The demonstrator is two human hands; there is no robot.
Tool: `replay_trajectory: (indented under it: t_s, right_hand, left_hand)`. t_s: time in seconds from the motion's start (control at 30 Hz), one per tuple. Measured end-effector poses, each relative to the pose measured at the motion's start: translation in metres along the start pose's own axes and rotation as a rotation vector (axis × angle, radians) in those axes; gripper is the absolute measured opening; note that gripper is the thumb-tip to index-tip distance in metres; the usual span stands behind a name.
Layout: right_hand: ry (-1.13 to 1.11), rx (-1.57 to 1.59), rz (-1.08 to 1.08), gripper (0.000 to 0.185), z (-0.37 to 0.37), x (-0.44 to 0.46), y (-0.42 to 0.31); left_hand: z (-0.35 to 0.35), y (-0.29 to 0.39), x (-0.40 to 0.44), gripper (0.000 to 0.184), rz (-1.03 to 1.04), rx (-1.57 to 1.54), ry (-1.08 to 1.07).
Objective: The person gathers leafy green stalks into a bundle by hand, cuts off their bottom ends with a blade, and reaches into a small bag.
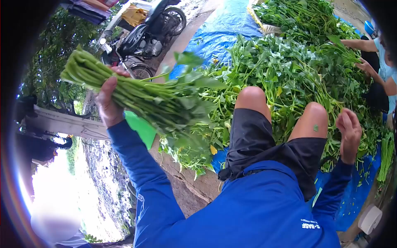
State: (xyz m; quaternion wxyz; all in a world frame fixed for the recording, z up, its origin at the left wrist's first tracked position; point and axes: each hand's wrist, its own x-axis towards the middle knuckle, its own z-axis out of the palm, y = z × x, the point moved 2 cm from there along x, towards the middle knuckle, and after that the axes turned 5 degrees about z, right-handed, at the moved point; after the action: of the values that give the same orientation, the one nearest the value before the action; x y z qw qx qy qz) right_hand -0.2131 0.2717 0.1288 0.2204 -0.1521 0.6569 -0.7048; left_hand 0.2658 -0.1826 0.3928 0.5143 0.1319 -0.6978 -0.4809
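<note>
My left hand point(111, 97) is closed around a bunch of leafy greens point(140, 97), held up at the left. Its cut stem ends point to the upper left, and its leaves are blurred by motion toward the middle. My right hand point(349, 132) hangs beside my right knee with its fingers loosely curled, and nothing shows in it. Below and around that hand lies a large heap of loose leafy stems point(269, 74), spread in front of my knees. A small piece of leaf point(316, 128) sticks to my right leg.
A blue tarp point(225, 29) lies under the heap. At the right, another person's hands point(364, 64) hold greens. A bundle of stems point(386, 155) lies at the right edge, above a white container point(370, 220). A motorcycle point(144, 39) stands upper left, near a green panel point(140, 128).
</note>
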Motion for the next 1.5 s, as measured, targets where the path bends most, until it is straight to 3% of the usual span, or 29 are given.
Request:
replay_trajectory:
  t_s: [0.03, 0.07, 0.13, 0.2, 0.23, 0.33, 0.37, 0.4, 0.5, 0.57, 0.63, 0.7, 0.73, 0.83, 0.97, 1.03, 1.07, 1.13, 1.27, 1.4, 1.5]
  right_hand:
    - [0.084, -0.033, 0.027, 0.032, -0.030, -0.003, 0.024]
    - [0.193, -0.079, 0.066, 0.032, -0.060, -0.019, 0.042]
    - [0.344, -0.054, 0.153, 0.029, -0.065, -0.058, 0.047]
    - [0.381, 0.010, 0.109, 0.025, -0.108, -0.100, 0.078]
    - [0.531, -0.108, 0.175, 0.022, -0.120, -0.124, 0.070]
    - [0.864, -0.067, 0.192, 0.021, -0.207, -0.202, 0.117]
    - [1.003, -0.166, 0.171, 0.021, -0.228, -0.223, 0.133]
    - [1.092, -0.145, 0.207, 0.020, -0.248, -0.251, 0.153]
    - [1.230, -0.204, 0.356, 0.015, -0.297, -0.311, 0.241]
    - [1.305, -0.469, 0.454, 0.015, -0.300, -0.333, 0.295]
    - [1.265, -0.864, 0.462, 0.016, -0.295, -0.342, 0.320]
    - [1.109, -1.010, 0.621, 0.018, -0.297, -0.338, 0.338]
    - [1.054, -0.991, 0.678, 0.023, -0.300, -0.333, 0.341]
    - [1.162, -0.951, 0.612, 0.028, -0.306, -0.319, 0.348]
    - [1.038, -0.995, 0.857, 0.031, -0.328, -0.302, 0.385]
    - [1.055, -1.028, 0.805, 0.035, -0.325, -0.305, 0.370]
    - [1.024, -0.949, 0.908, 0.031, -0.318, -0.303, 0.346]
    - [0.919, -1.135, 0.889, 0.029, -0.326, -0.315, 0.369]
    - [1.329, -0.766, 0.621, 0.020, -0.305, -0.330, 0.326]
    - [1.340, -0.676, 0.652, 0.025, -0.302, -0.332, 0.301]
    - [1.381, -0.353, 0.627, 0.025, -0.306, -0.333, 0.293]
  left_hand:
    - [-0.002, 0.012, -0.005, 0.045, -0.026, 0.125, 0.023]
    - [-0.042, 0.012, -0.011, 0.076, -0.084, 0.480, -0.032]
    - [-0.110, 0.005, -0.019, 0.072, -0.101, 0.566, -0.669]
    - [-0.025, -0.043, -0.038, 0.060, -0.352, 0.625, -0.647]
    - [0.029, -0.070, -0.063, 0.055, -0.516, 0.609, -0.620]
    - [0.185, -0.126, -0.183, 0.049, -1.039, 0.179, -0.656]
    - [0.223, -0.132, -0.210, 0.049, -1.013, 0.127, -0.690]
    - [0.262, -0.131, -0.218, 0.044, -0.954, 0.112, -0.877]
    - [0.307, -0.134, -0.216, 0.040, -0.935, 0.081, -1.074]
    - [0.331, -0.128, -0.205, 0.041, -0.915, 0.051, -1.070]
    - [0.351, -0.128, -0.199, 0.043, -0.848, 0.062, -1.036]
    - [0.370, -0.115, -0.207, 0.046, -0.850, 0.108, -1.060]
    - [0.379, -0.109, -0.213, 0.047, -0.836, 0.115, -1.075]
    - [0.388, -0.116, -0.214, 0.047, -0.705, 0.189, -1.147]
    - [0.396, -0.111, -0.201, 0.035, -0.801, 0.200, -1.098]
    - [0.400, -0.112, -0.215, 0.031, -0.839, 0.113, -1.012]
    - [0.402, -0.115, -0.215, 0.030, -0.861, 0.100, -1.039]
    - [0.401, -0.121, -0.215, 0.028, -0.914, 0.088, -1.097]
    - [0.406, -0.124, -0.214, 0.025, -0.917, 0.122, -1.172]
    - [0.410, -0.126, -0.210, 0.025, -0.932, 0.103, -1.244]
    - [0.403, -0.141, -0.209, 0.024, -0.915, 0.055, -1.277]
